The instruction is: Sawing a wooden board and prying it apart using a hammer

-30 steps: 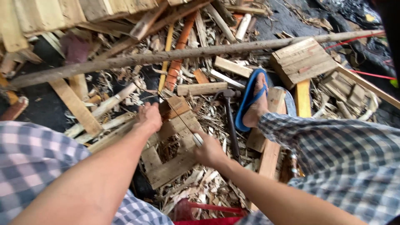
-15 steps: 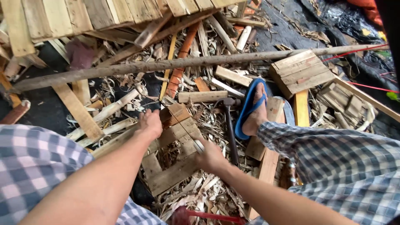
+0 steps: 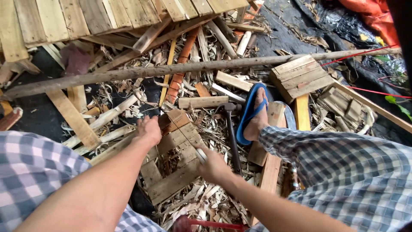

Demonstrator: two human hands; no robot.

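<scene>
Pallet piece (image 3: 174, 161), a small frame of short slats, lies on the ground among wood shavings right under your hands, near the middle of the scene. Your left hand (image 3: 149, 129) rests on its far left corner, fingers curled over the edge of a slat. Your right hand (image 3: 211, 165) is closed at its right edge around a small pale object I cannot make out. Just right of that hand a hammer (image 3: 232, 133) lies on the ground, its dark handle pointing toward you and its head at the far end. Beyond it your foot in a blue sandal (image 3: 250, 112) stands on a plank. A long rough pole (image 3: 180, 68) crosses the scene farther off, and a square slatted block (image 3: 299, 76) sits to the far right. Stacked boards (image 3: 86, 17) fill the far left.
</scene>
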